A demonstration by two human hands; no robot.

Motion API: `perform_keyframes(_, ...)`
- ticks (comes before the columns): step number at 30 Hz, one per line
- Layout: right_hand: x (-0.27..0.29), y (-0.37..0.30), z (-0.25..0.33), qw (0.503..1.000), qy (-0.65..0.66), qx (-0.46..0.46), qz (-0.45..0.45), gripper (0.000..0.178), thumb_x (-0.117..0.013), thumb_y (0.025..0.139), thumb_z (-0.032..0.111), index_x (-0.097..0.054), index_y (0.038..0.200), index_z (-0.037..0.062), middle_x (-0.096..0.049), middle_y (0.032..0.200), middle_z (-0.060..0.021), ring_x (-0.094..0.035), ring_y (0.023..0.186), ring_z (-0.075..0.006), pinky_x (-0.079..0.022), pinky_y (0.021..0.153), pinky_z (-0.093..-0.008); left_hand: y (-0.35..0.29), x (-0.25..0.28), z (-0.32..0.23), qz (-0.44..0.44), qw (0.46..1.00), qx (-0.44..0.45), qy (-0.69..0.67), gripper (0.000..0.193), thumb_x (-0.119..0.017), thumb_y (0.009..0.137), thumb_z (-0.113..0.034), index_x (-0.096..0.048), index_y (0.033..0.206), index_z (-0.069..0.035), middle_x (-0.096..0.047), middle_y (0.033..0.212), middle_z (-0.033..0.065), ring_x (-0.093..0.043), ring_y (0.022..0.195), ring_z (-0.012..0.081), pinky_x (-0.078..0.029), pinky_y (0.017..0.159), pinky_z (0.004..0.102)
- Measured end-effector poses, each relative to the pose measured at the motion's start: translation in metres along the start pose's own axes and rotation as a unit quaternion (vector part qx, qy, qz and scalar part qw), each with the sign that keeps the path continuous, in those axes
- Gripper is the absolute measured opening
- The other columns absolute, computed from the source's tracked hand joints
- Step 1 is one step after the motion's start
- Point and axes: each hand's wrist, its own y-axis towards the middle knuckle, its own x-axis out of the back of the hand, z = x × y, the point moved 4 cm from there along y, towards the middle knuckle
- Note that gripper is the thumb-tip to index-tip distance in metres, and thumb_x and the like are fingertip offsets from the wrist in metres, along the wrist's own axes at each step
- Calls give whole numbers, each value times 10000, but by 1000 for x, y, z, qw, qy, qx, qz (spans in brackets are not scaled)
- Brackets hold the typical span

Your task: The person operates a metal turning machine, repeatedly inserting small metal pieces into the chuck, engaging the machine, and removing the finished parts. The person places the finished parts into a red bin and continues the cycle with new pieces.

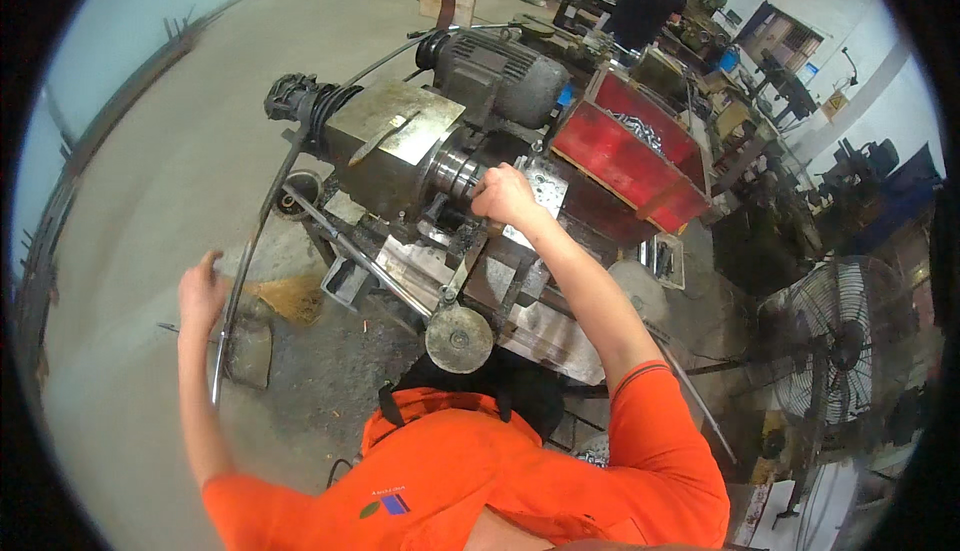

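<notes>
My right hand (pixel 503 194) is at the front of the lathe's round metal spindle (pixel 455 173), fingers closed together. Whatever they grip is hidden behind them. Out to the left, my left hand (pixel 203 296) is raised beside a long metal lever rod (pixel 262 226), slightly blurred, its fingers apart and apparently not touching the rod. The lathe's box-shaped headstock (pixel 385 136) carries a flat dark tool (pixel 384 138) on top. Closer to my body, a second bar (pixel 350 246) slants down to a round metal disc (pixel 459 339).
Behind the spindle sits a ribbed motor (pixel 500 76). A red bin (pixel 625 146) holds small shiny metal parts (pixel 638 129). A caged fan (pixel 835 341) stands at the right. A broom head (pixel 288 298) lies below the lever. Another person (pixel 648 1) works at machines farther back.
</notes>
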Motion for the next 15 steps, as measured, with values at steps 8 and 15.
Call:
perform_keyframes(8, -8, 4, 5, 995, -50, 82, -11, 302, -610, 533, 165, -728, 804, 104, -659, 831, -146, -565, 916, -323, -489, 811, -371, -59, -25, 4, 103, 989, 107, -24, 391, -673, 766, -256, -548, 975, 49, -616, 827, 223, -583, 827, 411, -459, 715, 457)
perform_keyframes(15, -11, 2, 2, 995, -31, 88, -16, 280, -603, 511, 173, -714, 754, 87, -638, 806, -146, -552, 878, -335, -489, 767, -406, -35, -65, 38, 95, 982, 111, 120, 245, -634, 760, -204, -576, 864, 10, -617, 767, 217, -601, 760, 392, -475, 680, 472)
